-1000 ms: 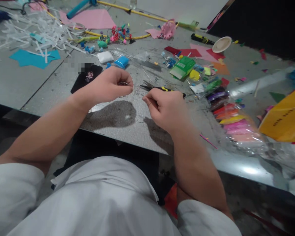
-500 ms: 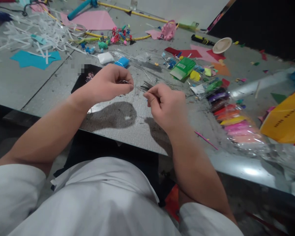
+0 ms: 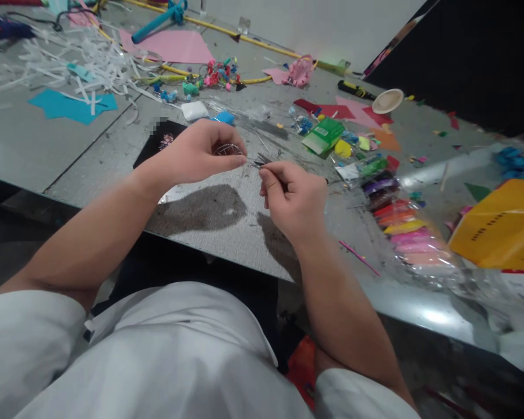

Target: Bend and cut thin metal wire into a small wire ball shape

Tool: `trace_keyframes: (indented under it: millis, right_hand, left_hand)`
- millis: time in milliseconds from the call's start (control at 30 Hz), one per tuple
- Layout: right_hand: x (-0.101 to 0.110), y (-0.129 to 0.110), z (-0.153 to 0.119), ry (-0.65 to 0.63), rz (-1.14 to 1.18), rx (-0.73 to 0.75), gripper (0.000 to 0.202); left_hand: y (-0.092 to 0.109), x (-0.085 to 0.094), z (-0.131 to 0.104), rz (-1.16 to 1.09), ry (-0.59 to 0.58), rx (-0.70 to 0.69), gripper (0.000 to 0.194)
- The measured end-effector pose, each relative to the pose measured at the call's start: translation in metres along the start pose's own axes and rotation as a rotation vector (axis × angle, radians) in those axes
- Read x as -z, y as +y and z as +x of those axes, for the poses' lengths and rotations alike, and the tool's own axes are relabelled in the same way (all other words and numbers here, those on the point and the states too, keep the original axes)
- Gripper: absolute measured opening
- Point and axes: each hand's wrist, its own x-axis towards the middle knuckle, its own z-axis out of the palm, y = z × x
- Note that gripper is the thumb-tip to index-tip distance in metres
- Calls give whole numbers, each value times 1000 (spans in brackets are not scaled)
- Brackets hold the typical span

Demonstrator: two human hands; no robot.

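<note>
My left hand point(image 3: 196, 152) pinches a small round piece of bent thin wire point(image 3: 228, 151) between thumb and fingers. The wire's curved loops show under the arched fingers. Facing it, my right hand point(image 3: 297, 195) is closed round a small tool with thin dark pointed metal tips point(image 3: 263, 159); its handle is hidden in the palm, so its exact kind is unclear. The tips point at the left fingertips, close to the wire's end. Both hands are raised over the grey table point(image 3: 209, 238), casting shadows on it. A black card point(image 3: 152, 142) lies behind my left wrist.
White paper strips point(image 3: 87, 64) and a blue paper piece point(image 3: 76, 106) lie far left. Beyond my hands are a white packet point(image 3: 195, 110), a green packet point(image 3: 323, 135) and coloured beads. Bagged coloured clay point(image 3: 408, 230) and a yellow bag point(image 3: 502, 224) lie right.
The view has shifted slightly. My left fingers have arched away from the thumb, showing more of the wire loops. The tool's tips stay close to the left fingertips.
</note>
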Motion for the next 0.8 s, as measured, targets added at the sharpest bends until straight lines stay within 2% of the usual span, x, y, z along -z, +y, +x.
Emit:
trace_keyframes:
  millis: [400,533,667,800]
  right_hand:
    - [-1,-8,1,-5,107,-56,29]
    - [-1,-11,0,-12,144,-46,25]
    - [1,-16,-1,-2,160,-23,22]
    - [4,-20,-3,10,113,-47,25]
  left_hand:
    - [-1,1,-3,72,53,-132,21]
    - [2,1,-4,142,62,-167,16]
    - [4,0,-5,143,78,-156,16]
    - [2,0,-4,34,80,-117,23]
